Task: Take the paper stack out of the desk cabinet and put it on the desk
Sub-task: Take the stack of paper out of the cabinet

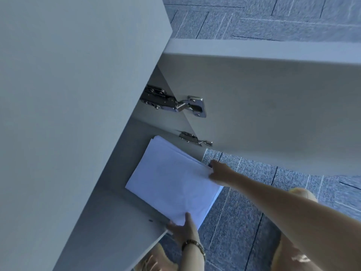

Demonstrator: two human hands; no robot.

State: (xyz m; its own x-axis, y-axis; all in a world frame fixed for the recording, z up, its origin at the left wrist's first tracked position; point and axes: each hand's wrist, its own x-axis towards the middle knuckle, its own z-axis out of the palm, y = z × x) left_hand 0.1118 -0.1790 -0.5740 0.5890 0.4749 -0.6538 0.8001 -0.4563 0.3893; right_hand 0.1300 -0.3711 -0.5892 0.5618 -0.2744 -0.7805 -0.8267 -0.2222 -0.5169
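At the cabinet (125,216) mouth, the stack (173,182) lies half out over the shelf edge, its long axis running from deep inside toward me. My left hand (183,228) grasps the near corner, thumb on top; my right hand (220,173) holds the far side edge, though I can't quite see its fingers underneath. The table, I judge, is up and left of both hands.

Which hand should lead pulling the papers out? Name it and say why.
Left. The left hand grips the paper stack at its near corner, thumb on top, at the shelf edge. The right hand only pinches the far side edge.
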